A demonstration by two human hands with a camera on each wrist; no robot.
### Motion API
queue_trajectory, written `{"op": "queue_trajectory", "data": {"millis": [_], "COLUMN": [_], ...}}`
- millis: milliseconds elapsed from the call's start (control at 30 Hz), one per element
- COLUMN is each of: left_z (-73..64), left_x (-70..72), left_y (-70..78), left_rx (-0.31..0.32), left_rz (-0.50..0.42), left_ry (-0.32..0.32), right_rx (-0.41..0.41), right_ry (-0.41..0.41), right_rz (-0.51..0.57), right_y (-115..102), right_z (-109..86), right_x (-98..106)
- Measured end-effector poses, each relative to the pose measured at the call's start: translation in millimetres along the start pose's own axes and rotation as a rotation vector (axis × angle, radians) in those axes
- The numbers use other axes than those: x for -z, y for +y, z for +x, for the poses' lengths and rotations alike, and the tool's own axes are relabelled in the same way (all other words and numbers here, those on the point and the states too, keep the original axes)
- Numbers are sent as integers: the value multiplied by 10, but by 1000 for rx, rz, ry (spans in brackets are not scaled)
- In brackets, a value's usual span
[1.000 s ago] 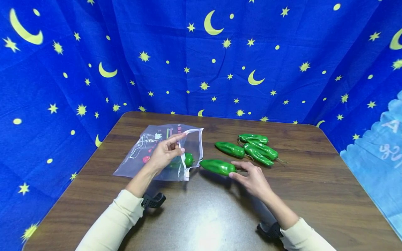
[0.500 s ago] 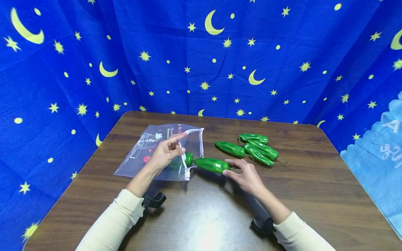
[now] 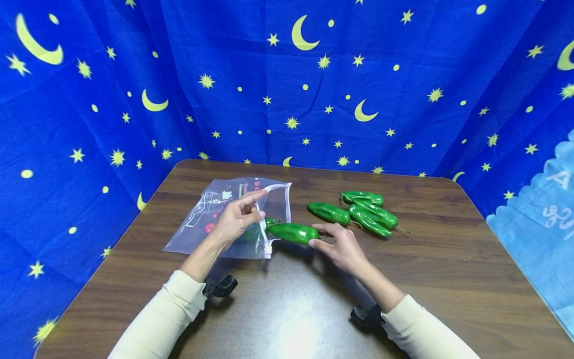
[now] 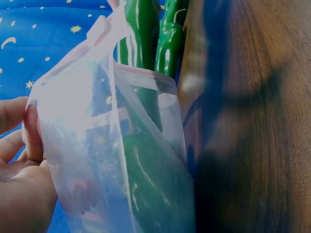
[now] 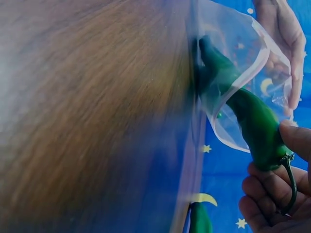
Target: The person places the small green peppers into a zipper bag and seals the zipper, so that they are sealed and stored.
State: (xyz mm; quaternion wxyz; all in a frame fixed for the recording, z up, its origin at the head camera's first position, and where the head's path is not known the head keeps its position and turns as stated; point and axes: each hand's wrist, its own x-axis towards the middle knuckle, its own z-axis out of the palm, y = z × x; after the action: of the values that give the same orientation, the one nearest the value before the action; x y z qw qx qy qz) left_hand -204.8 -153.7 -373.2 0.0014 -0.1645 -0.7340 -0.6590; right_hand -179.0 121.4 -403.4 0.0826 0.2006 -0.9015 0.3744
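My left hand (image 3: pixel 235 219) pinches the upper edge of a clear zip bag (image 3: pixel 188 237), holding its mouth open toward the right. The bag has printed pictures, a white zip strip and a slider at its near corner. Inside lies one green pepper (image 4: pixel 150 179), seen through the plastic. With thumb and fingers my right hand (image 3: pixel 343 248) grips another glossy green pepper (image 3: pixel 295 233) at its stem end. Its pointed tip is within the bag's mouth, while the thick end is outside. In the right wrist view, its curled stem (image 5: pixel 292 187) hangs beside the fingers.
Several more green peppers (image 3: pixel 373 213) lie at the back right of the brown wooden table (image 3: pixel 430 269). A blue curtain (image 3: pixel 251 65) with moons and stars surrounds the table's back and sides. Black wrist mounts (image 3: pixel 219 286) sit under both forearms.
My right hand has moved left, bringing the pepper's tip from beside the bag's rim into its mouth. The left hand and bag have stayed nearly still.
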Motion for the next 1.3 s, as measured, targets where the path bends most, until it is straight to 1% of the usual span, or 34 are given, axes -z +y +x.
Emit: {"op": "queue_trajectory", "data": {"millis": [200, 267, 433, 667, 1000, 1300], "left_z": [3, 0, -6, -5, -6, -7], "left_x": [1, -3, -21, -29, -34, -29], "left_y": [-7, -2, 1, 1, 7, 14], "left_rx": [-8, -6, -10, -16, -17, -10], "left_rz": [-5, -6, -5, -2, -9, -1], "left_ry": [-8, -7, -7, -3, -12, -5], "right_rx": [24, 20, 13, 45, 82, 124], "right_ry": [4, 1, -1, 27, 69, 100], "right_rz": [7, 15, -3, -38, -45, -64], "right_y": [-26, -41, -60, -98, -128, -147], "right_z": [52, 69, 118, 178, 272, 377], "right_x": [-58, -73, -132, -193, -272, -356]}}
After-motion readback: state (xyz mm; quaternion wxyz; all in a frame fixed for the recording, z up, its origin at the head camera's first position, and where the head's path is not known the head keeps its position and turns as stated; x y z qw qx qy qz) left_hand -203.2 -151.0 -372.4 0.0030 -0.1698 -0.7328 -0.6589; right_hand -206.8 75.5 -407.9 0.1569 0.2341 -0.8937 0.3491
